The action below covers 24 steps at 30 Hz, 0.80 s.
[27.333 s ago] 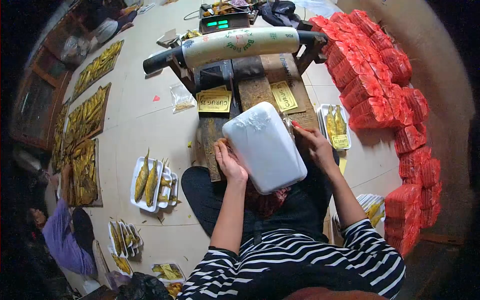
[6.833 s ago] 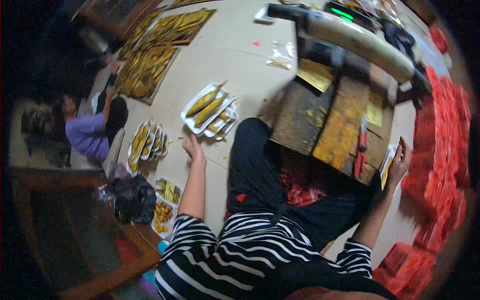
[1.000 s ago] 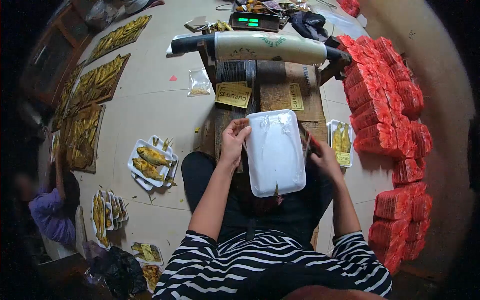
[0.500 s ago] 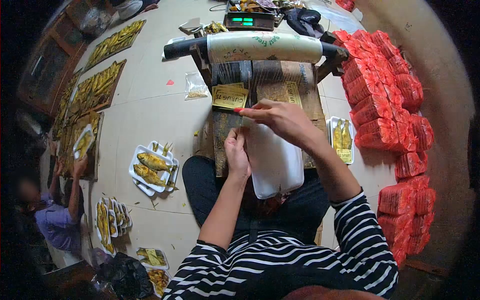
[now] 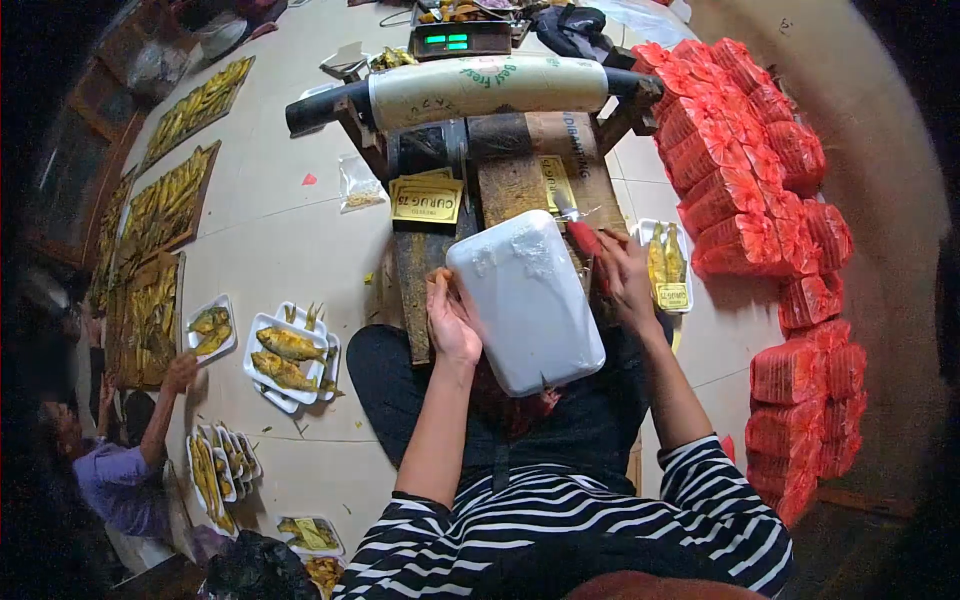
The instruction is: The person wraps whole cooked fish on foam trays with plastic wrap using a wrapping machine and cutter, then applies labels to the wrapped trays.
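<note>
A white foam tray [image 5: 530,310] is tilted above my lap with its underside up, and clear film is bunched near its far end. My left hand [image 5: 455,322] grips the tray's left edge. In my right hand [image 5: 626,278] is a red-handled knife [image 5: 582,238], its blade pointing away from me beside the tray's far right corner. Beyond the tray, a film roll [image 5: 490,92] rests across a wooden stand. Yellow labels [image 5: 427,198] lie on the left part of the board, and another label [image 5: 557,185] is farther right.
Fish trays [image 5: 288,345] are on the floor to my left, and a labelled fish tray [image 5: 664,265] sits right. Red-wrapped bundles [image 5: 735,200] are stacked along the right wall. A co-worker's hand [image 5: 180,372] touches another fish tray [image 5: 210,328]. A scale [image 5: 460,38] stands beyond the roll.
My right hand has moved right and down with the knife, away from the roll's film. The tray has tilted up leftward. The co-worker's fish tray has moved right, onto the floor.
</note>
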Tool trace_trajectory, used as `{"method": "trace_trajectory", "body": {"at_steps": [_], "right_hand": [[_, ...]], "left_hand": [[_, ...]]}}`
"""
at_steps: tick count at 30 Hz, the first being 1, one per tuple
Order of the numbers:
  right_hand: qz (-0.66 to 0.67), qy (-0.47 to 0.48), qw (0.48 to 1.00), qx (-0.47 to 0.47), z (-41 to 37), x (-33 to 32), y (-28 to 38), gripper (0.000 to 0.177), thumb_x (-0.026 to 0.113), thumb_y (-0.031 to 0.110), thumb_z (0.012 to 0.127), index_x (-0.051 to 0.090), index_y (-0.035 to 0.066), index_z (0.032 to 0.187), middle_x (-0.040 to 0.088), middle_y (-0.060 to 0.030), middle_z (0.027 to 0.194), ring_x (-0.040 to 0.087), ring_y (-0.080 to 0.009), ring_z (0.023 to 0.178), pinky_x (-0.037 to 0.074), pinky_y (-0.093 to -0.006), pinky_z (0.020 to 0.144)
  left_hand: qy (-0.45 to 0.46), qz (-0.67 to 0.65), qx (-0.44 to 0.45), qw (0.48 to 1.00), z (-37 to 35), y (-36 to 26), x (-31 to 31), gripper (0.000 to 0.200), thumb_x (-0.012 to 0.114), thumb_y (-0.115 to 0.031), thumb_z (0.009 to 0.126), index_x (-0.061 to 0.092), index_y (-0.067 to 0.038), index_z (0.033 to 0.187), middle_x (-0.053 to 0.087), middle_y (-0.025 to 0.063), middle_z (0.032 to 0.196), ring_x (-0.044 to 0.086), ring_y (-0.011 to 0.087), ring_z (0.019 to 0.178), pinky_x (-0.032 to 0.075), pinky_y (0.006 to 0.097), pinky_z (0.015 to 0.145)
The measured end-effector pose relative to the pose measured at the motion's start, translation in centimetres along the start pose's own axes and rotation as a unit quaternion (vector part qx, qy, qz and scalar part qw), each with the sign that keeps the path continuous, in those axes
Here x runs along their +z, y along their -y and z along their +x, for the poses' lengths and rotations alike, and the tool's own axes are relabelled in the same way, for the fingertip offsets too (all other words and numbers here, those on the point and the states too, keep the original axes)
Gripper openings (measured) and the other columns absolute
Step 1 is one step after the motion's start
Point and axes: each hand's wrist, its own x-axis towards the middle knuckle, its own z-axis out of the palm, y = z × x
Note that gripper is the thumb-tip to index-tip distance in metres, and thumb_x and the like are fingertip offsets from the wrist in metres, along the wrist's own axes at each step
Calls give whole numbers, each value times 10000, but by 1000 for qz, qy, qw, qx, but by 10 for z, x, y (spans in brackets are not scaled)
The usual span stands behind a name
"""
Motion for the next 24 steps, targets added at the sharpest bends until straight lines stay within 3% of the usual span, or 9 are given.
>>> {"method": "trace_trajectory", "body": {"at_steps": [3,6,9,12,15,17,20,22,24], "right_hand": [[281,58,951,119,18,-2,11,184,567,105,798,626,43,961,523,-133,1039,480,-246,1000,378,-311,856],[42,41,991,-120,50,-3,55,109,605,157,772,633,53,789,550,-116,880,494,-248,888,407,-329,770],[-105,194,948,-228,77,25,96,154,629,187,750,548,60,717,521,-79,822,490,-267,790,423,-340,689],[93,269,927,-244,96,98,89,346,640,183,687,592,180,1030,578,-41,922,491,-237,957,348,-360,855],[74,236,934,-259,100,87,101,248,621,153,679,642,178,925,603,-15,960,495,-204,972,300,-384,892],[136,152,944,-261,89,36,87,213,581,81,656,678,162,828,603,-17,941,504,-202,965,290,-373,909],[268,43,960,-66,33,-40,25,264,448,4,774,635,66,951,569,-67,998,508,-171,949,399,-282,812],[305,79,923,220,-28,-91,-4,260,438,219,894,566,43,1038,555,-34,961,508,-126,878,407,-279,812],[572,183,731,323,-111,-119,-42,416,318,316,936,559,-5,1039,596,-73,991,560,-151,902,433,-284,827]], "left_hand": [[14,-4,0,1000,0,0,-2,99,421,-190,923,489,-128,887,537,-19,888,520,102,887,418,260,825],[-4,76,24,997,0,3,0,107,424,-203,925,485,-122,891,536,-19,886,523,99,871,427,253,799],[32,184,73,980,-6,2,9,171,518,-88,865,419,-95,1004,540,20,922,510,86,867,414,220,762],[72,265,116,954,-6,-5,13,404,572,20,799,355,-78,1124,537,58,978,503,111,916,401,238,809],[82,374,214,899,-11,-13,31,456,569,33,799,326,-65,1172,547,91,993,532,143,923,424,265,843],[108,303,126,939,-35,-24,63,503,605,40,769,339,-56,1186,559,107,1011,562,147,863,460,252,781],[195,385,87,898,-69,-23,93,364,629,30,756,481,-29,1084,591,97,949,567,117,850,475,238,736],[399,455,61,794,-103,-8,109,247,601,58,739,574,-26,969,615,102,958,588,146,881,478,278,763],[614,466,50,636,-135,16,128,335,597,52,687,591,-52,1006,600,114,1081,577,212,1021,468,366,840]]}}
